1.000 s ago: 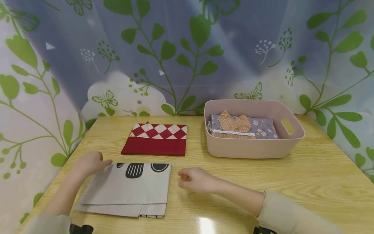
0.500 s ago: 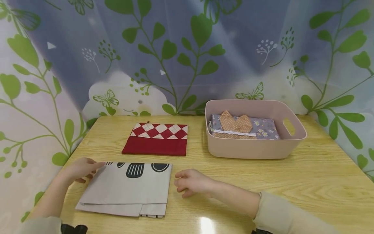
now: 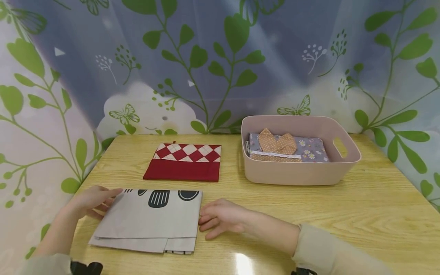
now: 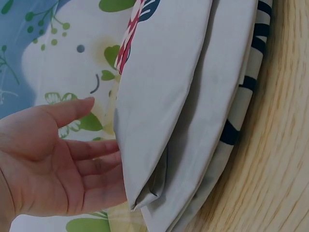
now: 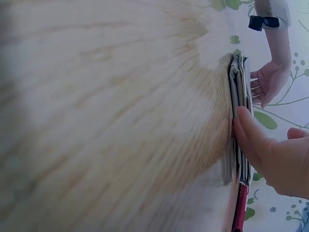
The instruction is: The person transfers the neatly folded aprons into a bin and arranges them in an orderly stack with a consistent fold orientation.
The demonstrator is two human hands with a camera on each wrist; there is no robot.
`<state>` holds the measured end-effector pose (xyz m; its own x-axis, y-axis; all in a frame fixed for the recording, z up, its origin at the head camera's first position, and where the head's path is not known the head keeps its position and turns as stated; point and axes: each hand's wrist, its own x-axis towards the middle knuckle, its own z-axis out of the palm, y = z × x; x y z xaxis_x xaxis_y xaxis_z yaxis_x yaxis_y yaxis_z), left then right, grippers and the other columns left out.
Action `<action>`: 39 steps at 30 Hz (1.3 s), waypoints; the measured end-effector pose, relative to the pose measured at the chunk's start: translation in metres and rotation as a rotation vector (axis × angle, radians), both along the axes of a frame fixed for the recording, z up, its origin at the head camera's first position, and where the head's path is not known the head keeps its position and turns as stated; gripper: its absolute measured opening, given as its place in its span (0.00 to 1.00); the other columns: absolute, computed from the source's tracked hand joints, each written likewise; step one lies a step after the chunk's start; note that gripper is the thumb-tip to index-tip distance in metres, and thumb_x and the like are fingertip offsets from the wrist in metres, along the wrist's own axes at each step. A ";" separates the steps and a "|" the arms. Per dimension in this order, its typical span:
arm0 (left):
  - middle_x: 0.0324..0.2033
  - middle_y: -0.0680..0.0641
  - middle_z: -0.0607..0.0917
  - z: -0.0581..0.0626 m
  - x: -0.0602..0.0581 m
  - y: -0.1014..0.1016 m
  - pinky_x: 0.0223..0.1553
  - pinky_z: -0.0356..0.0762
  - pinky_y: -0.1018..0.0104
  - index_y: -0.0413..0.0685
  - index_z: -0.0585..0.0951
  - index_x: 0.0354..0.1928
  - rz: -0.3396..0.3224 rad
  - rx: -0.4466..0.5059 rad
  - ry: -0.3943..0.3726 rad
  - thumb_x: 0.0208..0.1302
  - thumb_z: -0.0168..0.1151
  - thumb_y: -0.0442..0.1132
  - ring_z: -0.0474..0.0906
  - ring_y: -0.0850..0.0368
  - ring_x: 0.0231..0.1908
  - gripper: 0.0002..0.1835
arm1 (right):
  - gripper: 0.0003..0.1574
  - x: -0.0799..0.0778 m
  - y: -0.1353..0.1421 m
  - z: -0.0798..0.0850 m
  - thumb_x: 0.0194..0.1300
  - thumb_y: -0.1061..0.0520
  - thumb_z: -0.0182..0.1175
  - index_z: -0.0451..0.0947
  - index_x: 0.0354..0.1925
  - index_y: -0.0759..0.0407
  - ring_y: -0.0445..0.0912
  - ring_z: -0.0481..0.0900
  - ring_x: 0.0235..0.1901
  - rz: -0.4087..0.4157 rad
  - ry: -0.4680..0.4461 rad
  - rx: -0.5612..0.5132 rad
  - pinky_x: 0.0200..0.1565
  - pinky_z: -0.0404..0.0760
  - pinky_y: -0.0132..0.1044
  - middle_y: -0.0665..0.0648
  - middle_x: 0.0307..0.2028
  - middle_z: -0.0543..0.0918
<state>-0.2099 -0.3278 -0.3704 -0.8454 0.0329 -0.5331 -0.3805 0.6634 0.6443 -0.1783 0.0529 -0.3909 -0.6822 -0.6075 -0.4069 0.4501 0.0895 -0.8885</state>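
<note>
A folded light grey cloth (image 3: 148, 223) with dark utensil prints, a spatula among them, lies flat on the table. At its left edge is my left hand (image 3: 87, 201), thumb near the upper left corner. The left wrist view shows that palm (image 4: 48, 169) facing the cloth, fingers extended and their tips hidden behind the folded layers. My right hand (image 3: 223, 217) is at the cloth's right edge with loosely extended fingers. In the right wrist view, its fingers (image 5: 248, 133) rest along the stacked layers of the folded edge.
Behind the cloth lies a red fabric piece (image 3: 182, 170) with a red and white diamond band. A pink plastic basket (image 3: 292, 175) stands at the back right, holding folded floral fabric (image 3: 313, 149) and an orange dotted bow (image 3: 275, 143). A leaf-patterned curtain (image 3: 213, 68) hangs behind the table.
My left hand has drawn back from over the cloth's upper left corner to its left edge, fingers spreading. The right hand has opened its fingers and moved left to the right edge.
</note>
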 end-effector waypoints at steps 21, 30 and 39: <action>0.23 0.49 0.74 -0.011 0.001 -0.002 0.30 0.79 0.60 0.38 0.72 0.37 0.059 0.104 -0.077 0.66 0.50 0.58 0.74 0.57 0.26 0.25 | 0.18 0.006 -0.017 -0.003 0.64 0.64 0.48 0.67 0.48 0.76 0.55 0.77 0.39 -0.124 -0.095 -0.071 0.48 0.77 0.50 0.69 0.43 0.75; 0.31 0.46 0.79 -0.017 0.002 -0.012 0.34 0.79 0.60 0.32 0.75 0.44 0.040 0.249 -0.082 0.69 0.50 0.47 0.77 0.55 0.32 0.20 | 0.17 0.005 -0.020 0.000 0.66 0.62 0.49 0.65 0.48 0.75 0.57 0.77 0.42 -0.170 -0.124 -0.064 0.50 0.75 0.52 0.70 0.43 0.75; 0.34 0.45 0.84 -0.020 -0.003 -0.015 0.38 0.81 0.58 0.28 0.73 0.52 -0.022 0.493 -0.065 0.69 0.51 0.38 0.82 0.54 0.36 0.18 | 0.16 0.001 -0.013 -0.002 0.70 0.62 0.45 0.66 0.49 0.75 0.60 0.78 0.44 -0.241 -0.164 -0.137 0.50 0.73 0.58 0.66 0.40 0.77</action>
<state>-0.2125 -0.3424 -0.3900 -0.8069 0.3121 -0.5014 -0.4199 0.2939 0.8587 -0.1770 0.0403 -0.3930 -0.7453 -0.4932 -0.4487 0.5817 -0.1523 -0.7990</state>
